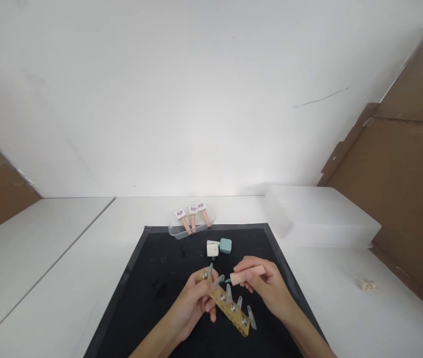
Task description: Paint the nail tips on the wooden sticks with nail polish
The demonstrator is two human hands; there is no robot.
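My left hand [196,301] is closed around the upper end of a yellowish strip-shaped nail tip stand [237,316], which slants down to the right. Several false nails stand up from its round metal mounts. The nails nearest my left fingers, including one false nail [210,270], look green; those lower down, such as another false nail [252,318], are clear. Between the fingers of my right hand [265,286] is a nail polish brush [248,275] with a pale pink handle. Its green tip points left, close to the second false nail; whether they touch I cannot tell.
A teal nail polish bottle [225,245] and a white block-like item [212,249] stand on the black mat [152,278]. Behind lies a clear plastic tray [181,233] with three pink-handled bottles. A white box [323,216] and small beige rings [366,284] are at right.
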